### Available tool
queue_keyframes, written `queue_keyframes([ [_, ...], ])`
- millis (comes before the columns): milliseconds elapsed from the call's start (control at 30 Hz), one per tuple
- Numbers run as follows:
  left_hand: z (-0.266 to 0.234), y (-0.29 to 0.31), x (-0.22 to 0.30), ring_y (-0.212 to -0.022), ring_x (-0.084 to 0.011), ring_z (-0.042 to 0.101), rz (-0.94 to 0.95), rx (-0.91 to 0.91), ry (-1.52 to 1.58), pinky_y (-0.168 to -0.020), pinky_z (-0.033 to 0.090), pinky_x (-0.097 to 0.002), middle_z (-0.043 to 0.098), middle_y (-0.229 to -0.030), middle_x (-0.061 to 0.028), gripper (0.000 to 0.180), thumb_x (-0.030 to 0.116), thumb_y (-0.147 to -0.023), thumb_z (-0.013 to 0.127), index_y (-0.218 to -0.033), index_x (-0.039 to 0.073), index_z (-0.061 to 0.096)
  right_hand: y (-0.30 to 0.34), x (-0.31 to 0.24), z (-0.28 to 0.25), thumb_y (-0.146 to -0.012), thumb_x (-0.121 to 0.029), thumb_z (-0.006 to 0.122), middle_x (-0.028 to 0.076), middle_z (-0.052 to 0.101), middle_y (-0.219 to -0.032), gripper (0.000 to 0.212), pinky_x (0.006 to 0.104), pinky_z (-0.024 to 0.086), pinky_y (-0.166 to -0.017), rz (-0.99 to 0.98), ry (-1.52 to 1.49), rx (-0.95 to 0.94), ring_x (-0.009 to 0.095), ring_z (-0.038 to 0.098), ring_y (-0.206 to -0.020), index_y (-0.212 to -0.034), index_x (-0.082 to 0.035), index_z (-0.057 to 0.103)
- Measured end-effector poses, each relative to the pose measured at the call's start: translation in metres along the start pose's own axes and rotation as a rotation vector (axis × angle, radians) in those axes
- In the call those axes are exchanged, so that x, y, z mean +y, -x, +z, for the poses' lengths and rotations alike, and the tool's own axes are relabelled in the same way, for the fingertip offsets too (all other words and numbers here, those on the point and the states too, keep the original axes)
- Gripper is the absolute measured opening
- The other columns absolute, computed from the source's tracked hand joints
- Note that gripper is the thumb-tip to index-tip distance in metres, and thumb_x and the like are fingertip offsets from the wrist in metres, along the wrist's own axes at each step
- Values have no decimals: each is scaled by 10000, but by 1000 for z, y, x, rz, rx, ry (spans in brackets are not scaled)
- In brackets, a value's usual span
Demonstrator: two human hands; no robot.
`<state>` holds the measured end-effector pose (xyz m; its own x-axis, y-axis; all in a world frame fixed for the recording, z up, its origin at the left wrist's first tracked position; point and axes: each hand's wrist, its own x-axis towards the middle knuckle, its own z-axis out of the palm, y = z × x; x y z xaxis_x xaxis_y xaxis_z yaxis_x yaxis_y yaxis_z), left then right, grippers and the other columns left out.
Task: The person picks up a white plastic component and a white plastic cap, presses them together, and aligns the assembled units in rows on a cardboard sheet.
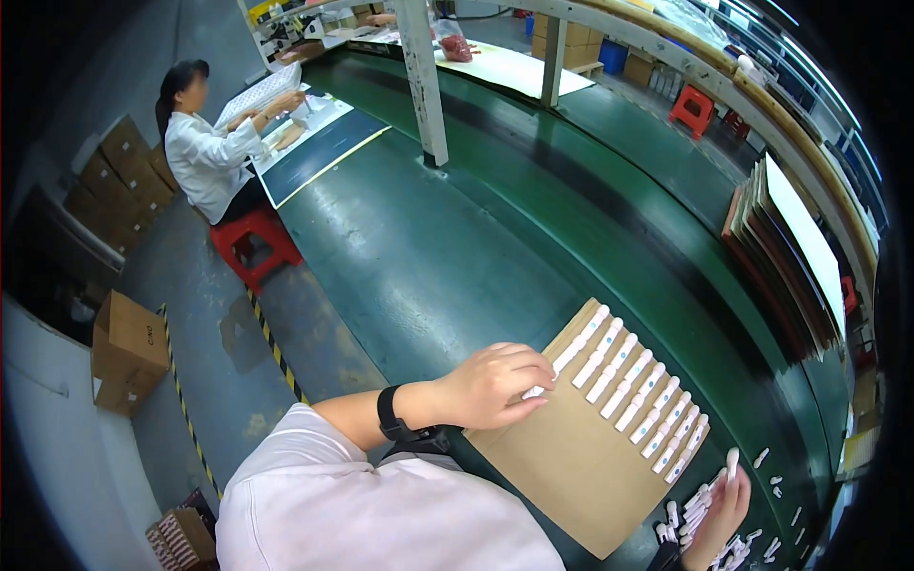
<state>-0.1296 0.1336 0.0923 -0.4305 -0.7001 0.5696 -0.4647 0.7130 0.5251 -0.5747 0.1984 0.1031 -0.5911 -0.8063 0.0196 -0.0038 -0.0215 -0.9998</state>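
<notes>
Across a brown cardboard sheet (571,476) lies a slanted row of slim white stick-shaped pieces (624,388), several of them, each with a rounded end and a small coloured mark. At the row's left end, my left hand (500,385) has its thumb and fingers closed on another such white piece (533,391), mostly covered by the fingers. Off the sheet's right corner, my right hand (725,509) pinches a white piece (732,463) with its rounded end up. Beneath and around that hand is a loose pile of similar pieces (697,509).
The sheet rests on a long green work surface (381,257). A stack of boards (785,257) leans at the right. A white post (422,86) rises from the far part. At the far left a co-worker (209,143) sits on a red stool (255,246).
</notes>
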Motion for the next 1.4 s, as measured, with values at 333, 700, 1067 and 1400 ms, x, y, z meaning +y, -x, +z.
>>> queue_keyframes([
  [333,13,-22,32,-972,-281,631,121,-152,446,-840,504,-402,646,-1088,-112,239,99,-836,712,-1057,51,634,144,-18,32,-933,-122,651,96,662,-949,356,287,494,-751,-131,341,-373,155,594,-838,-1256,24,616],
  [700,23,-15,39,-875,-283,655,89,-222,501,-764,526,-382,675,-966,-106,269,69,-803,752,-1054,38,661,139,-6,137,-844,-12,715,98,686,-921,188,286,496,-774,-172,196,-611,170,645,-862,-1022,17,660],
  [1067,29,-17,38,-811,-274,648,9,-287,533,-716,513,-358,677,-912,-105,253,68,-793,763,-1017,19,658,133,6,137,-821,-2,744,77,657,-851,234,305,462,-686,-476,176,-652,188,593,-770,-1039,0,659],
  [1400,31,-15,40,-812,-280,635,-2,-240,539,-708,509,-359,667,-914,-101,267,27,-774,749,-1025,20,656,142,11,135,-811,21,733,119,663,-897,252,326,471,-717,-390,128,-565,224,602,-793,-1048,30,646],
])
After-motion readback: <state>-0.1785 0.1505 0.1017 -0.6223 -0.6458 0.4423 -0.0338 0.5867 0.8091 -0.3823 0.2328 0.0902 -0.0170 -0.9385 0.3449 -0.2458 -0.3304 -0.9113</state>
